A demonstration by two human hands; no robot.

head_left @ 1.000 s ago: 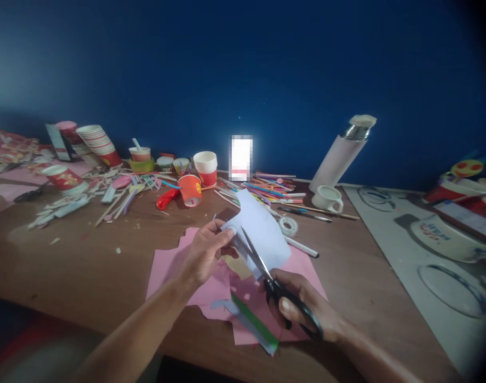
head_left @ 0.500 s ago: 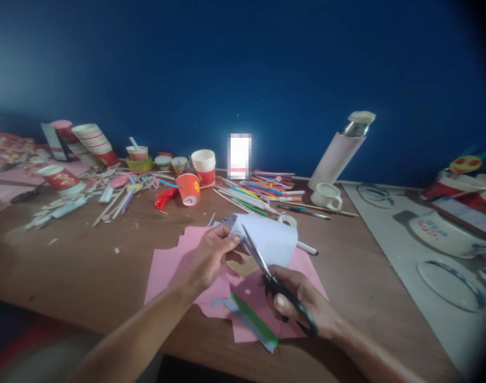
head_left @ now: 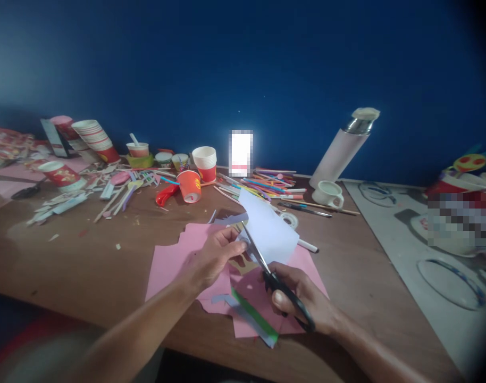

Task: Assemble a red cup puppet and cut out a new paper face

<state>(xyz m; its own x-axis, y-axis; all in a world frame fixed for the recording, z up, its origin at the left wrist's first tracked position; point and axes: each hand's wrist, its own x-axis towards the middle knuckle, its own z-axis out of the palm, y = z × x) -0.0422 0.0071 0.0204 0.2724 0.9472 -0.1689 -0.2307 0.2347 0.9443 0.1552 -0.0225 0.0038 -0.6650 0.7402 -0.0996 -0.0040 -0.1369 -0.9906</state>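
The brown counter (head_left: 358, 282) spreads below the left hand (head_left: 216, 256), a blue wall (head_left: 167, 69) beyond it. Thumb uppermost, that hand pinches pale paper (head_left: 271, 229) extending to its right; the right hand (head_left: 301, 290), angled inward, grips scissors (head_left: 274, 282) overlapping the paper.

This looks like a craft work area, though whether in a home, school or workshop cannot be told. A brown tabletop (head_left: 99, 266) against a blue wall (head_left: 179, 80) carries pink paper sheets (head_left: 173, 255), stacked paper cups (head_left: 205, 164), a tape roll (head_left: 295, 219) and small scraps (head_left: 118, 246); scissors (head_left: 293, 304) and a white sheet (head_left: 269, 226) are held above.
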